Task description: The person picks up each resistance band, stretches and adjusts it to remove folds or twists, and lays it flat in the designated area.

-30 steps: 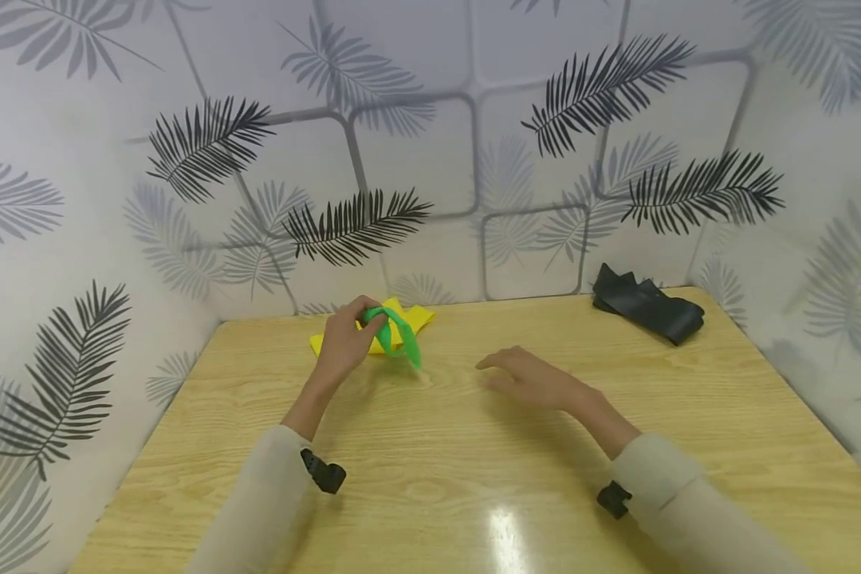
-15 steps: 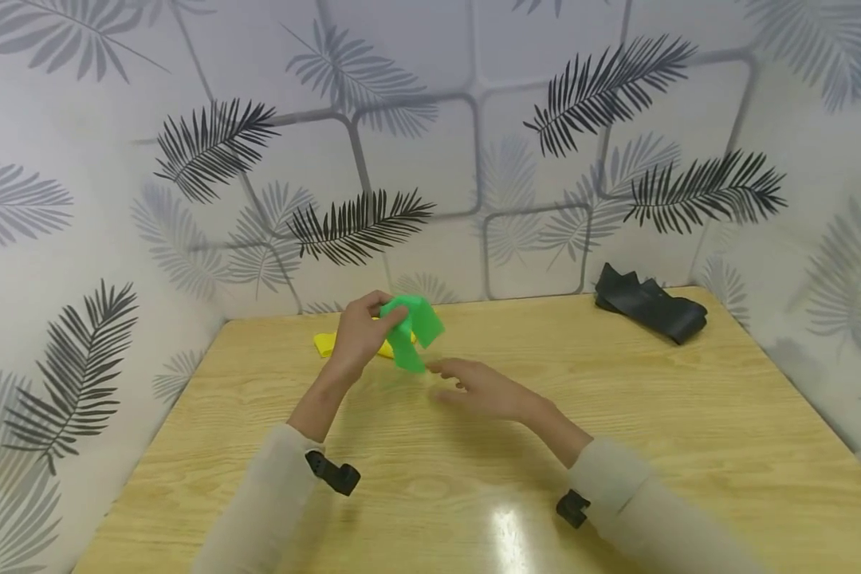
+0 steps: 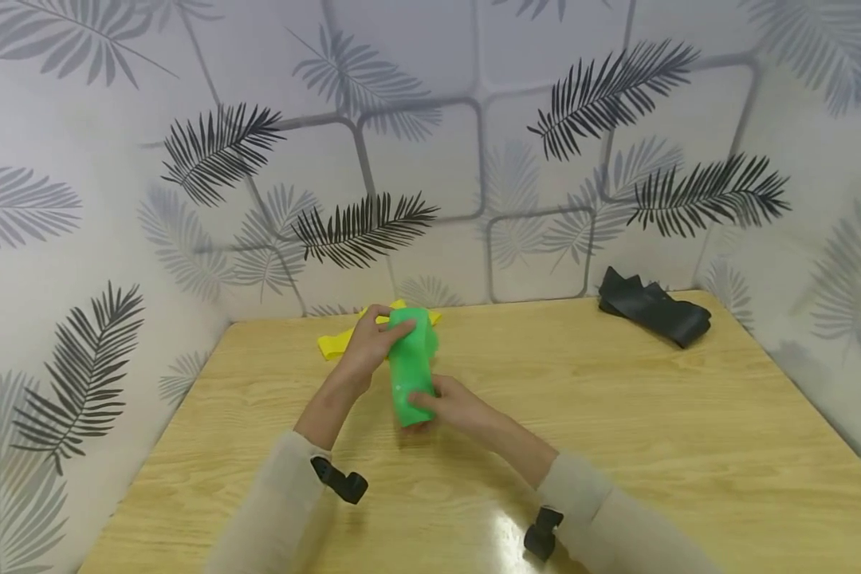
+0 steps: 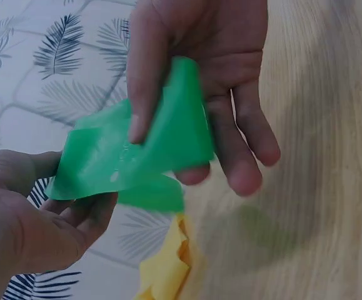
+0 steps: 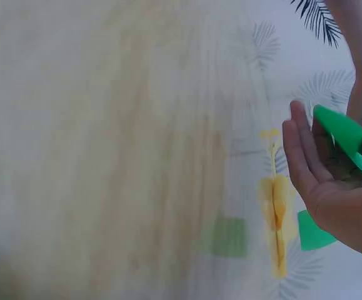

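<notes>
1. The left hand (image 3: 368,344) is pinching the upper end of a bright green stretchy rubber band (image 3: 410,367), thumb on one face and fingers curled behind it.
2. The right hand (image 3: 450,403) is gripping the lower end of the same green band, with its thumb lying across the front and its fingers wrapped behind.
3. The green band is hanging stretched between the two hands, held up above the pale wood-grain worktop (image 3: 617,414), near its back left part.
4. In the left wrist view, the green band (image 4: 137,156) is spanning from the left hand (image 4: 30,219) to the right hand (image 4: 212,81), with its lower edge folded under.
5. A crumpled yellow rubber band (image 3: 337,341) is lying on the worktop just behind the left hand.
6. A folded black rubber band (image 3: 649,315) is resting at the back right corner, well apart from both hands.
</notes>
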Tool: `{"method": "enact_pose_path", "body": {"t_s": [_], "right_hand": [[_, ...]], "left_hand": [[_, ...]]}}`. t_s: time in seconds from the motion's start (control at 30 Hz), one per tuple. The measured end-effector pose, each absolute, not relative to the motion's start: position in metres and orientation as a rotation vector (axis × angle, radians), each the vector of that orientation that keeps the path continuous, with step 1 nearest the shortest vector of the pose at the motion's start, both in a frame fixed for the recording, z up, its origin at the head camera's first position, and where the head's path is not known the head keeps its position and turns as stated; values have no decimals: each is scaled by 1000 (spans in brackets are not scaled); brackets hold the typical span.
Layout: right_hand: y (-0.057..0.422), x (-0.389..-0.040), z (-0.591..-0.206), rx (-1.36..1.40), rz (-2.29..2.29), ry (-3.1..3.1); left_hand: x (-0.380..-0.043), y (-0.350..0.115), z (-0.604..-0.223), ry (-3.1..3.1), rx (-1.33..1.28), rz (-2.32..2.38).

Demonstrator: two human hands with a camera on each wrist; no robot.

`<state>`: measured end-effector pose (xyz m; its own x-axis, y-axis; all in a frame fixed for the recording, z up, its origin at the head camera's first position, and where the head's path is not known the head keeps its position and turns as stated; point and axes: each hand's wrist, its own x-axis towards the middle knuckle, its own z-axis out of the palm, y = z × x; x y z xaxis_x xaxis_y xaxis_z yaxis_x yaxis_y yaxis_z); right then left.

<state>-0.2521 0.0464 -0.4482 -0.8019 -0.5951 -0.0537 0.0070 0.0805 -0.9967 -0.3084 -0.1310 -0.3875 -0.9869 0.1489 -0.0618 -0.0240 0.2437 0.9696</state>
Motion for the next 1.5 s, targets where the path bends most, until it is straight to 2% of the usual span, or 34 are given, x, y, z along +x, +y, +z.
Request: {"method": "enact_pose_path", "body": {"t_s": [0.23,0.67,1.0,1.5], "right_hand": [[34,-238,-451,-479,-1925,1587],[24,-213,-454,-349,-1956,1540],[21,-177,-460,-277,-1888,1564],[24,-147,-460,-315,-1795,1581]], "left_hand": [[-310,-135,-400,2256,103,2005],[-311,-129,-411,2251,-4,2108],[-318,-135,-422,2300,-94,2033],[-316,-157,-434,2345,-62,1938]]}}
